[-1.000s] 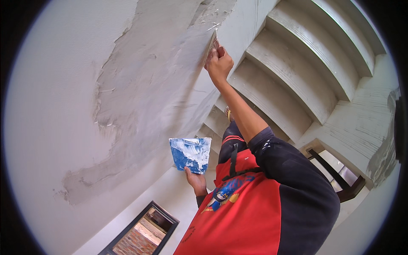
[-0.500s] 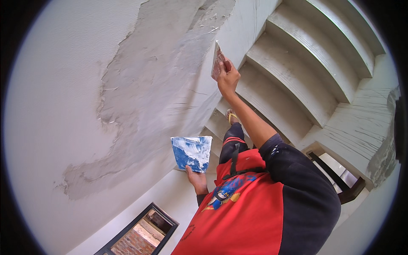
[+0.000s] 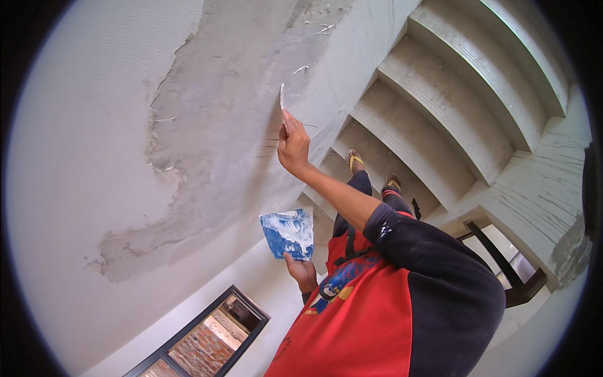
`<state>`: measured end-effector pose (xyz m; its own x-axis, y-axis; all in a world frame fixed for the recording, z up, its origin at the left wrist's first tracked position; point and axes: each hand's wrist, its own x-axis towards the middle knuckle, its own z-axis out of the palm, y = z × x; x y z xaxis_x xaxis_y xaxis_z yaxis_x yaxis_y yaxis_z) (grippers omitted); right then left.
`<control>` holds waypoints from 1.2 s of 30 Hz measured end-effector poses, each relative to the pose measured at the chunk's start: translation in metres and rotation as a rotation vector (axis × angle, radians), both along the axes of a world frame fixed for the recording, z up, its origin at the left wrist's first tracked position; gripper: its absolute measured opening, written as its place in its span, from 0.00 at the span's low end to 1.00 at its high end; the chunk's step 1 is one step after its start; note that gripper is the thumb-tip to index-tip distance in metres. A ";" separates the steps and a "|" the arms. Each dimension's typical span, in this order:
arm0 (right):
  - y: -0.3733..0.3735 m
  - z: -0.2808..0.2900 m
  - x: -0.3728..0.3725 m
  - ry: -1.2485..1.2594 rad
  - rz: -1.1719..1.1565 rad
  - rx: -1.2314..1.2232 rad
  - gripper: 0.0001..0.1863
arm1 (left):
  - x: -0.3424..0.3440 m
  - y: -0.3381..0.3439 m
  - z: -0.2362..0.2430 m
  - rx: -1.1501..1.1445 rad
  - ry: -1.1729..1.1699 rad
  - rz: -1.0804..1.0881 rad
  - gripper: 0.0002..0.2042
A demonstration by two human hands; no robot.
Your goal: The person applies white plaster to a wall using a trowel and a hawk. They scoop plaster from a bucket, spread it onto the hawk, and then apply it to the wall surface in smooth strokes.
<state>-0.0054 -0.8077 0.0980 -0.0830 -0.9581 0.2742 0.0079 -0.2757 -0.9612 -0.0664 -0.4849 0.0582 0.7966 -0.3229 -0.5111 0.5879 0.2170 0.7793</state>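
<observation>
My right hand (image 3: 294, 146) is closed around a flat putty scraper (image 3: 282, 102), seen nearly edge-on. Its blade is at the wall, over a grey skimmed patch (image 3: 213, 119) with ragged edges. A thin white ridge of putty runs from the blade's top end toward the upper right. Lower down, my left hand (image 3: 301, 273) grips a blue, roughly square plate (image 3: 274, 244) by its bottom edge. White putty is smeared across the plate's face, thickest on its right side. How the fingers wrap behind the plate is hidden.
Curved concrete stairs (image 3: 433, 107) climb at the right, and my sandalled feet (image 3: 355, 158) stand on lower steps. A dark-framed window (image 3: 235, 314) is at the lower left. Another dark-framed opening (image 3: 527, 288) lies to the right, beside a streaked wall.
My right hand has swung left and down, bringing the scraper from over the stairs' side to the patch. A fresh white ridge shows there. The plate is still in my left hand.
</observation>
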 end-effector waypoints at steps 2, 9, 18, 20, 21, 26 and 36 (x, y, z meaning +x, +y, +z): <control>0.004 -0.004 -0.012 -0.070 0.076 0.132 0.16 | 0.000 -0.010 0.006 0.020 0.035 0.030 0.24; -0.055 -0.002 -0.035 -0.174 -0.184 0.322 0.09 | 0.000 -0.007 0.005 0.021 0.011 0.056 0.24; -0.021 0.013 -0.010 -0.042 0.065 0.075 0.09 | -0.009 -0.005 0.000 -0.027 -0.034 0.068 0.25; -0.009 0.011 -0.007 -0.073 0.118 -0.021 0.09 | -0.008 -0.008 0.000 -0.019 -0.011 0.072 0.25; -0.007 0.013 -0.005 -0.095 0.143 -0.076 0.09 | -0.006 -0.008 0.000 -0.019 -0.010 0.067 0.25; -0.010 0.012 -0.017 -0.139 0.198 -0.023 0.08 | -0.003 -0.001 -0.005 -0.040 0.014 0.039 0.25; -0.005 0.025 0.041 0.054 -0.045 -0.072 0.20 | -0.008 -0.004 -0.001 0.001 -0.055 0.060 0.25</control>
<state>0.0355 -0.8127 0.1235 -0.1091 -0.9315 0.3469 -0.0570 -0.3426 -0.9378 -0.0742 -0.4894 0.0569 0.8412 -0.2733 -0.4667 0.5305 0.2495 0.8101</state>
